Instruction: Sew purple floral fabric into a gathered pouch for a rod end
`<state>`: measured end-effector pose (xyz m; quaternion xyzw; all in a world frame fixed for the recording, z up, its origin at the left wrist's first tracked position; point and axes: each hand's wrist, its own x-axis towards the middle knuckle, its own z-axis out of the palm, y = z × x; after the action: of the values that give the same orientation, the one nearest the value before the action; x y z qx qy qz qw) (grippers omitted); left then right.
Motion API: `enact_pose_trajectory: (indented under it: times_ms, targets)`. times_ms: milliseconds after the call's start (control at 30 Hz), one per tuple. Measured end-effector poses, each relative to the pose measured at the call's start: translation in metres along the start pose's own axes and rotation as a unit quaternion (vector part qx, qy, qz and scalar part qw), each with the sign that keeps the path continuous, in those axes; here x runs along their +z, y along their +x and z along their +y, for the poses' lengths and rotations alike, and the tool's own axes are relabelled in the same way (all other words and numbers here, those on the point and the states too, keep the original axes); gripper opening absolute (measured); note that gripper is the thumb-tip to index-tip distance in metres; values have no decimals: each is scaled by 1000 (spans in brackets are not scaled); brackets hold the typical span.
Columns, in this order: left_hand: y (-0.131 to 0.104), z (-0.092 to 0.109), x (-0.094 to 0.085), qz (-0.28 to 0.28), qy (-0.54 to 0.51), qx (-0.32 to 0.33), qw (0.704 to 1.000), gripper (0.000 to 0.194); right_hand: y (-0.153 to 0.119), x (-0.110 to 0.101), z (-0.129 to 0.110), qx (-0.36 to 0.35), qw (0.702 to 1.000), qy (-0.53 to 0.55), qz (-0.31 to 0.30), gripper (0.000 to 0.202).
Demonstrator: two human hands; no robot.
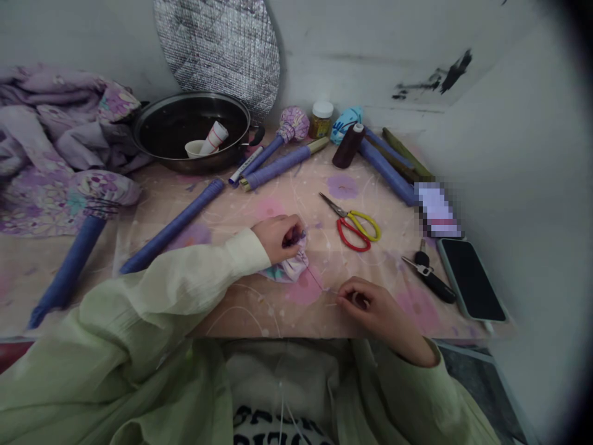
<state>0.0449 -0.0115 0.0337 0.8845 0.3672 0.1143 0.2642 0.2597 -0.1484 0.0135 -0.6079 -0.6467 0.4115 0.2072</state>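
Note:
My left hand point(280, 238) is closed on a gathered piece of floral cloth point(293, 269), pale lilac with a teal patch, near the middle of the table. A dark thread point(315, 277) runs from the cloth down toward my right hand point(364, 300). The right thumb and index finger pinch together at the thread's end, where a thin, pale, needle-like sliver seems to show; it is too small to be sure. Beyond the right hand lie scissors point(354, 227) with one red and one yellow handle, blades slightly apart.
Blue-wrapped sticks point(173, 225) lie around the table, one with a lilac cloth-covered head point(104, 188). At the back stand a dark pan point(152, 133) holding a paper cup, a small jar point(321, 120) and a dark thread spool point(348, 147). Keys point(428, 272) and a phone point(471, 278) lie right.

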Motion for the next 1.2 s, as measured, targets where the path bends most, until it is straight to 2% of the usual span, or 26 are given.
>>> enact_pose_trajectory:
  times_ms: [167,500,700,933,1033,1100,1200]
  targets:
    - [-3,2,-1,-18,-16,-16,1000,17,-2,0,3,-1,1000,9,6,8]
    - [-8,0,-3,5,-50,27,998,14,-3,-2,3,14,1000,18,13,10]
    - [-8,1,0,23,-36,-4,999,14,-4,-4,0,23,1000,13,16,12]
    - [-10,-1,8,59,-7,-11,998,11,-8,-6,0,21,999,34,32,12]
    - [-12,1,9,74,38,-46,995,8,-9,-5,2,19,998,48,39,11]
    - [-13,3,10,89,67,-79,991,11,-11,-4,3,14,996,60,58,10]
    - [-14,6,14,108,87,-103,985,14,-14,0,5,-11,986,83,143,9]
